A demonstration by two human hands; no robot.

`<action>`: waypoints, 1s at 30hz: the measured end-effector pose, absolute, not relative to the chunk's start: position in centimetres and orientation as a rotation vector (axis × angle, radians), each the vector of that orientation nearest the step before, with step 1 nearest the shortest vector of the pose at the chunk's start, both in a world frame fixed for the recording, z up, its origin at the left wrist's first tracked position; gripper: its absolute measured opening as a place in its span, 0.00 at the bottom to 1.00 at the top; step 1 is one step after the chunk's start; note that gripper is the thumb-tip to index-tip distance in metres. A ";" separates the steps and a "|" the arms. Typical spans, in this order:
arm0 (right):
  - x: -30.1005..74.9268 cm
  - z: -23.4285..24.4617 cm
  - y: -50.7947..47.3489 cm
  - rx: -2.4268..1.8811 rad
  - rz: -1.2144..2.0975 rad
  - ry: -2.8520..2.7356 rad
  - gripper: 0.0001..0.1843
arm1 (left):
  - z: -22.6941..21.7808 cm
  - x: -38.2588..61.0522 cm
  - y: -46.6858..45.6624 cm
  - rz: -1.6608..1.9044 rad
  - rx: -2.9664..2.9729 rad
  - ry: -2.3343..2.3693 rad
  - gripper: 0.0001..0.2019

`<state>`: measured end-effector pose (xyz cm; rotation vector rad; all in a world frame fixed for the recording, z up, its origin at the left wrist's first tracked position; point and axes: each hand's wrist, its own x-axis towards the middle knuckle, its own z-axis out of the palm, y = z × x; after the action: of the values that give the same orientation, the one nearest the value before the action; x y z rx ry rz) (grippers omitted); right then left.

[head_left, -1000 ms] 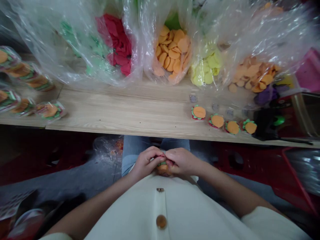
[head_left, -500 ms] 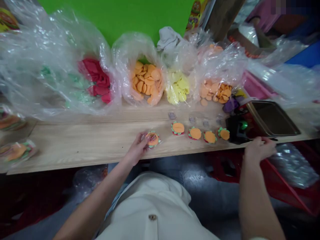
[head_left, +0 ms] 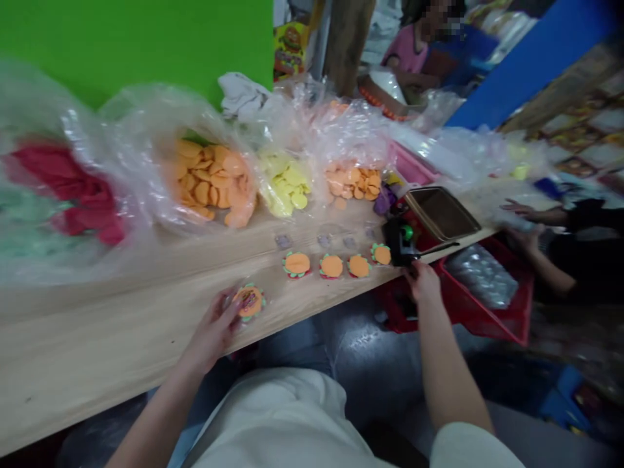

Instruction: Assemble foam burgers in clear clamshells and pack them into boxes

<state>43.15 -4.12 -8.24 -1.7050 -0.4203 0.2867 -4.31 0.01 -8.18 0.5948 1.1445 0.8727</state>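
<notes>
Orange, topped with dark print and edged in green, a toy burger [head_left: 250,300] in clear wrapping is seen from the head camera near the front edge of the pale wooden counter [head_left: 146,325]. It is gripped at its left side by the left hand [head_left: 218,325], with the thumb laid on the wrapping and the grip closed on it. The right hand [head_left: 423,279] is reached out to the front of a black device [head_left: 397,242], on which a green spot is seen; whether anything is held by its grip cannot be told, as the fingertips are partly hidden.

Between the two hands, four more burgers [head_left: 331,266] are set in a row, with small clear pieces [head_left: 324,241] placed behind them. Along the back, clear plastic bags are lined up, in which red pieces [head_left: 92,195], orange discs [head_left: 209,182], yellow pieces [head_left: 283,182] and smaller orange discs [head_left: 365,183] are held. A brown tray [head_left: 475,227] is placed beside the black device, and below the counter clear packets [head_left: 482,276] are held in a red crate [head_left: 519,318]. At the far right, a co-worker's hands [head_left: 524,237] are seen, blurred.
</notes>
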 end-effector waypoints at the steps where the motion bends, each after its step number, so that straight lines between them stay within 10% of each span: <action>1: 42.6 -9.2 -4.2 -1.709 0.260 -0.393 0.09 | -8.3 -4.3 0.1 0.869 0.612 1.141 0.22; 14: 34.2 -7.6 -3.8 -1.774 0.007 -0.412 0.14 | -8.0 -4.1 -0.6 1.006 0.475 1.008 0.18; 22: 11.3 -3.5 -5.0 -1.322 1.186 -1.367 0.26 | -4.9 -6.6 -0.7 1.089 0.480 0.954 0.15; 30: 7.0 -4.7 -3.9 -1.271 1.268 -1.386 0.35 | -4.0 -8.9 -1.5 1.135 0.492 0.964 0.17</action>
<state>7.04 -3.87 -4.70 -1.2715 -1.3864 1.2677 -8.87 -1.52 -3.99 0.4920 0.9636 1.1352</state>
